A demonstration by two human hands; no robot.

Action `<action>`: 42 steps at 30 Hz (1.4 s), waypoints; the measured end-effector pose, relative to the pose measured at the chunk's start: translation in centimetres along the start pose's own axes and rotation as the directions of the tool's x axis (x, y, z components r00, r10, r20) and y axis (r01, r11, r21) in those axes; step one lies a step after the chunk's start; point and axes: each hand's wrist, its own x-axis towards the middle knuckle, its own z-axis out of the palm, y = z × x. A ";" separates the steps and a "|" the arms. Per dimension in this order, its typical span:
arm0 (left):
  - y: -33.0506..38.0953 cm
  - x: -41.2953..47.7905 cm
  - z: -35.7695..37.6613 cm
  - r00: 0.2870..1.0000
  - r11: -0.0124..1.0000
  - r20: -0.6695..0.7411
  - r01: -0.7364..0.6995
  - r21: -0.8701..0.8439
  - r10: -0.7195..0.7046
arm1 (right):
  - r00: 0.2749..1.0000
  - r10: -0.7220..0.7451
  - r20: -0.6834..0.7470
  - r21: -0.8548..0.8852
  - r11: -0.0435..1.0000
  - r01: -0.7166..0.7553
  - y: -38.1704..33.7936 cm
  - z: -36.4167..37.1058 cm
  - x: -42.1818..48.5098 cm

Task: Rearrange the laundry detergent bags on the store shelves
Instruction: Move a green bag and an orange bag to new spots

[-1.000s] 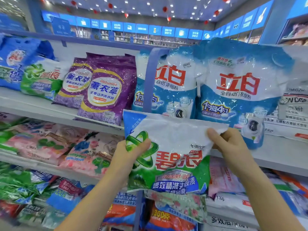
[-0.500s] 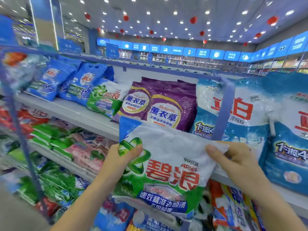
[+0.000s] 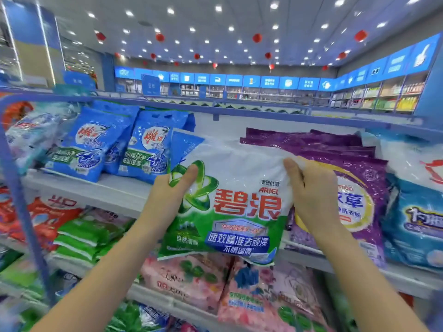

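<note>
Obs., head view, one moment

- Ariel bag: white top, green bottom, red characters. Held upright, face toward the camera, in front of the top shelf. It sits before the gap between the blue bags to the left and the purple bags to the right, covering part of the nearest purple bag. Its bottom edge hangs below the shelf front, over the pink bags one level down. Contact between bag and shelf: cannot tell.
- Left grip: closed around the bag's left edge. Thumb lies flat on the front, across the green swirl logo. The other fingers are behind the bag, hidden.
- Right grip: clasps the bag's upper right edge. Thumb presses on the front, and the film is bunched and creased under it. Fingers wrap behind, mostly hidden.
- Both grips hold the same bag, one at each side, and both forearms reach up from the lower frame.
- Blue bags lean back on the top shelf, and the purple bags stand in a row front to back.
- Further right: blue-white bag, partly cut off by the frame.
- Lower left shelf: stacked green bags, with a red bag beside them
</note>
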 end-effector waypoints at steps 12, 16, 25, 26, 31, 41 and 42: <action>-2.8 16.1 -4.6 0.980 0.966 0.085 0.192 -0.174 -0.180 | 0.656 0.367 0.659 0.519 0.409 -0.750 -1.1 13.1 4.9; -5.3 19.2 -4.6 0.959 0.953 0.139 0.265 -0.144 -0.246 | 0.683 0.364 0.633 0.464 0.529 -0.711 -0.9 16.9 2.7; -11.1 21.2 -3.3 0.948 0.947 0.107 0.309 -0.089 -0.299 | 0.725 0.401 0.560 0.252 0.751 -0.611 -1.0 18.7 0.0; -11.4 21.5 -3.0 0.960 0.957 0.059 0.278 -0.082 -0.274 | 0.734 0.408 0.543 0.254 0.753 -0.607 -1.1 18.7 0.0; -11.8 21.6 -2.5 0.985 0.985 -0.026 0.173 -0.005 -0.173 | 0.746 0.468 0.474 0.142 0.795 -0.589 -1.7 19.0 0.1; -11.4 20.9 -2.6 0.981 0.977 -0.070 0.187 0.103 -0.181 | 0.698 0.517 0.496 0.136 0.748 -0.650 -2.1 18.8 0.5; -11.4 20.8 -2.7 0.982 0.977 -0.070 0.183 0.109 -0.176 | 0.681 0.523 0.513 0.176 0.713 -0.679 -2.0 18.7 0.6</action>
